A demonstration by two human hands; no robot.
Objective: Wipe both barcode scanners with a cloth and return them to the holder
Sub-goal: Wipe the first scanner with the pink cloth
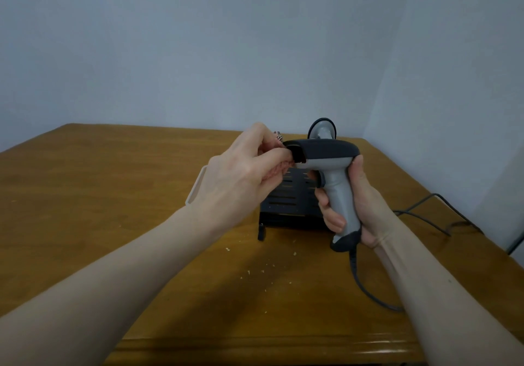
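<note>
Right hand (350, 207) grips the grey pistol-shaped handle of the grey-and-black plastic barcode scanner (329, 164), fingers curled round the front of the handle and thumb behind the head. It holds the scanner upright above the tabletop, window end facing left. Left hand (241, 175) pinches a small pinkish cloth (276, 171) between thumb and curled fingers and presses it against the dark scan window. A grey cable (365, 289) runs from the base of the handle down onto the tabletop.

Directly behind and below the scanner stands the black slotted holder (286, 198), resting on the brown wooden tabletop (113, 195). A second grey-and-black scanner (321, 130) shows partly behind the held one; its seating cannot be determined. A pale strap-like object (195, 187) lies beside the left wrist. Light crumbs (249, 272) are scattered on the tabletop near the front edge.
</note>
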